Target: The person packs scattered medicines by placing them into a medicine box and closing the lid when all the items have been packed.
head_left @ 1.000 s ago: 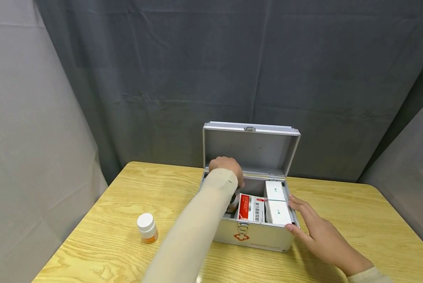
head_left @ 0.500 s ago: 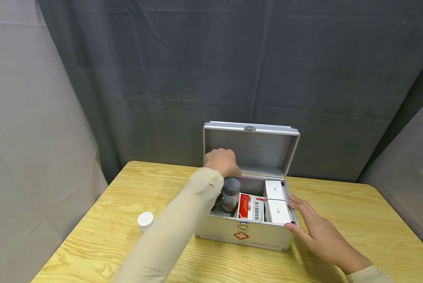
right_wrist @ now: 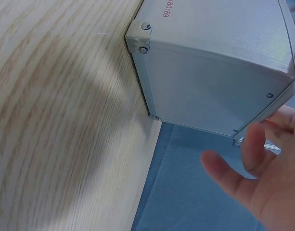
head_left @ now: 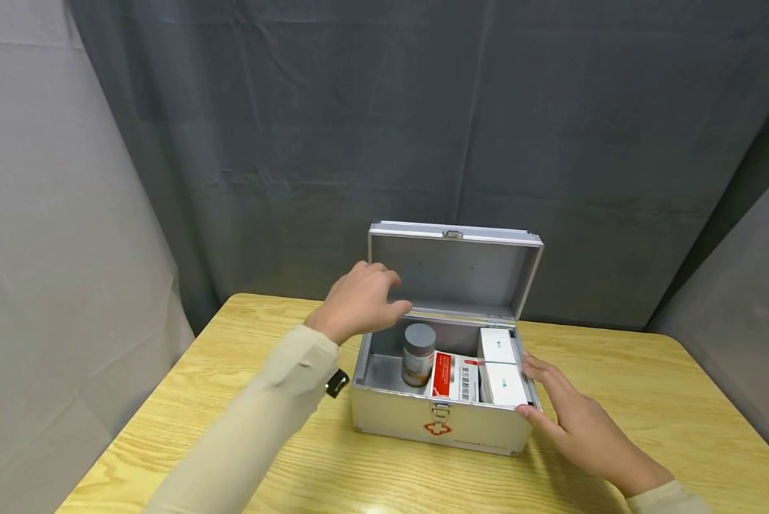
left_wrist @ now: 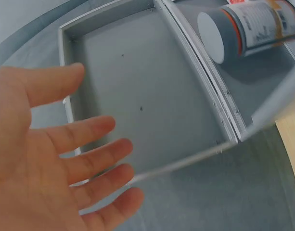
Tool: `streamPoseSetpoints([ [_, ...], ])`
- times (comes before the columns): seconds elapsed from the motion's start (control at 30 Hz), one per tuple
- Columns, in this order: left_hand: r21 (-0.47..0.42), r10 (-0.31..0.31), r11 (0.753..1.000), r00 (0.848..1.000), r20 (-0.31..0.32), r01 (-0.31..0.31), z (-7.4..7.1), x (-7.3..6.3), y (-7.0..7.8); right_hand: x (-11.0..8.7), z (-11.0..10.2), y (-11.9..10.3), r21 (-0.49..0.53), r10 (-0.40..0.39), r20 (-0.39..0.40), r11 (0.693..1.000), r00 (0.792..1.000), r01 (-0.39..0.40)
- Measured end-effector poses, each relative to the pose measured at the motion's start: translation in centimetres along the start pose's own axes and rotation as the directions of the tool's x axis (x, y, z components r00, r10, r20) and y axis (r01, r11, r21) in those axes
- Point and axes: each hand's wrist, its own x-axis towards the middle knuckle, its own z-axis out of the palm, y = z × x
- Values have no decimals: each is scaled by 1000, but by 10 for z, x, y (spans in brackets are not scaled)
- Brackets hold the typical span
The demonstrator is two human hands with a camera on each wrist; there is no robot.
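A silver first-aid case (head_left: 397,415) stands on the table with its lid (head_left: 455,275) raised. Inside sits a grey-capped bottle (head_left: 418,355), upright, left of a red-and-white medicine box (head_left: 455,377). White boxes (head_left: 503,365) with a dark band fill the right end. My left hand (head_left: 361,301) hovers over the case's back left corner, holding nothing; its fingers are spread apart in the left wrist view. My right hand (head_left: 580,425) rests against the case's right rim, thumb at the front corner and fingers along the side.
The wooden table (head_left: 275,321) reaches a dark grey curtain (head_left: 307,143) behind the case. Light grey cloth (head_left: 63,250) hangs at the left. My left sleeve (head_left: 249,428) crosses the table's front left part and covers what lies beneath it.
My left hand has risen out of the case and moved left, letting go of the grey-capped bottle inside. The left sleeve now hides the small white-capped bottle on the table. The right hand stays put.
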Motion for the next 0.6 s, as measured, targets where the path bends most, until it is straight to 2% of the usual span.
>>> streamPoseSetpoints([
  [0.27,15,73,997,997,-31,-72,-13,-41,-33,-2,0,2,-5,-10,-14,1000,1000,10],
  [0.4,17,64,998,996,-55,-63,-14,-63,-52,-4,1,3,-5,-5,-1,1000,1000,5],
  [0.6,46,37,998,999,-35,-36,-9,-91,-79,-4,2,4,-8,8,-4,1000,1000,-8],
])
